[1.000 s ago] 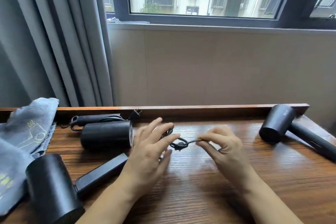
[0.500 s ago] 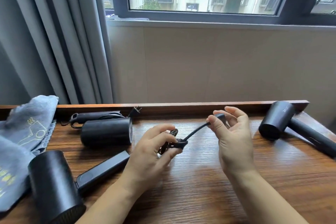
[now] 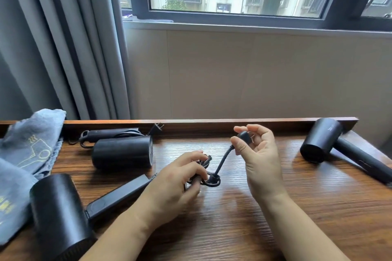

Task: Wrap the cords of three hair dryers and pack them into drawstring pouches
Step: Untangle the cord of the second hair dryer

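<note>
Black coiled power cord (image 3: pixel 209 178): bundled near the middle of the brown wood-grain table (image 3: pixel 275 207), trailing from the black folding hair dryer (image 3: pixel 63 214) at the near left corner. Left hand (image 3: pixel 176 182) grips the coil; right hand (image 3: pixel 257 154) pinches the small black plug (image 3: pixel 244 136), raised. Advice: keep the coil clamped, tuck the short tail snugly through so the loops cannot spring. Grey drawstring pouches (image 3: pixel 27 154) wait at the left edge.
</note>
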### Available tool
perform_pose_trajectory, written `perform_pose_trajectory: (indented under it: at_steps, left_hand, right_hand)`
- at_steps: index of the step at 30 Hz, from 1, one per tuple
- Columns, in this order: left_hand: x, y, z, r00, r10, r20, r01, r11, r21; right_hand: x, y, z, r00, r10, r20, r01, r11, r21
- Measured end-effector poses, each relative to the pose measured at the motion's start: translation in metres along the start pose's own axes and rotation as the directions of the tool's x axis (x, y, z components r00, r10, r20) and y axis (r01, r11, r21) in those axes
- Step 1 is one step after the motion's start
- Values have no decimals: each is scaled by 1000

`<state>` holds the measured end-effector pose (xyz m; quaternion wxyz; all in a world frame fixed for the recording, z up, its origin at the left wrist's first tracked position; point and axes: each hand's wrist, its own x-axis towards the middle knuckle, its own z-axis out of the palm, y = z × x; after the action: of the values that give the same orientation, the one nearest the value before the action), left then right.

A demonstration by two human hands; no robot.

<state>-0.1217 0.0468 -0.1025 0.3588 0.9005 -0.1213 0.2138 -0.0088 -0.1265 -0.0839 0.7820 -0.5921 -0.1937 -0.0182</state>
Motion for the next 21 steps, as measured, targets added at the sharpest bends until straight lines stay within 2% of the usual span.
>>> perform_pose_trajectory:
  at_steps: [2,6,11,14,18,21]
  left_hand:
    - [0,-1,-1,1000,2,-12,-2,1000,9]
    - [-1,1,-1,995,21,99,-23,1000,20]
    - [-1,-2,0,998,43,54,-46,998,52]
    - [-1,-1,-1,999,33,2,-33,999,13]
    - [-1,1,2,998,32,-57,-31,999,13]
    - [0,2,3,995,30,-92,-29,999,17]
  right_hand:
    - [-3,-1,2,999,5,34,-6,1000,19]
    - [-3,-2,1,1000,7,10,-7,1000,19]
    - [-3,-2,-3,1000,4,-20,-3,1000,23]
    - [-6,-4,-1,998,-62,-2,62,998,-24]
    - [-13,-5,3,987,-141,78,148,985,-91]
    - [-17,-2,6,982,-97,162,110,991,-76]
